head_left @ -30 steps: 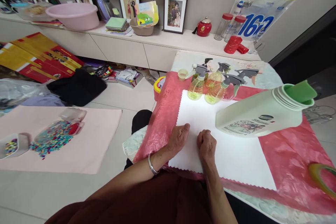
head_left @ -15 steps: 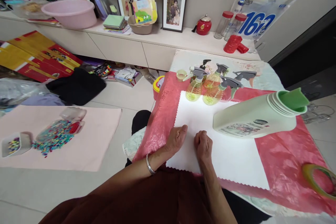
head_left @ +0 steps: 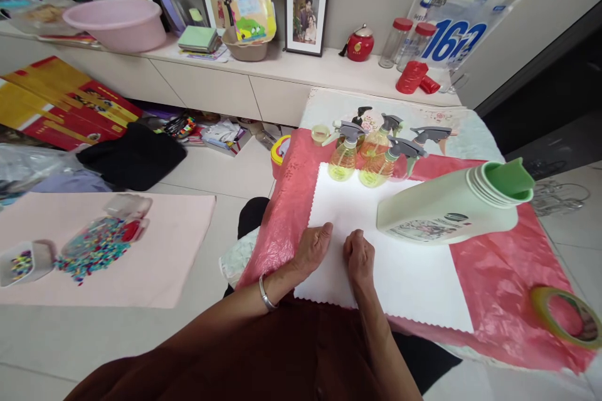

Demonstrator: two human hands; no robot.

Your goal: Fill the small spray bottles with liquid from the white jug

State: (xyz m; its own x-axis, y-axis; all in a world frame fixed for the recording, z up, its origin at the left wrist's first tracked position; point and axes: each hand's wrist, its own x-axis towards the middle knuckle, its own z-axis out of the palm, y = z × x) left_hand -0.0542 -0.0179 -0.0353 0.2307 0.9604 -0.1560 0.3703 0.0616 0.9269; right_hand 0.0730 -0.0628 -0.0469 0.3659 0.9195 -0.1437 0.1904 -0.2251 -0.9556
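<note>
My left hand (head_left: pixel 314 247), with a silver bangle on its wrist, rests loosely curled on the left part of a white sheet with scalloped edges (head_left: pixel 414 288). Beside it, my right hand (head_left: pixel 360 254) lies closed in a fist on the same sheet. A gap of white separates the two, and neither shows anything in its fingers. To the right of my right hand stands a large pale green jug (head_left: pixel 437 213) with a green spout. Beyond my hands, several spray bottles, among them a clear one with yellow liquid (head_left: pixel 342 166), stand at the sheet's far edge.
Red plastic (head_left: pixel 512 263) covers the table, with a roll of tape (head_left: pixel 564 316) at the right. On the left, a pink sheet (head_left: pixel 155 263) bears colourful small pieces (head_left: pixel 96 250) and a white tub (head_left: pixel 37 269). A long cabinet (head_left: pixel 202 84) runs along the wall.
The camera view has shifted slightly, so most things sit a little further left. Both hands keep their closed pose on the white sheet.
</note>
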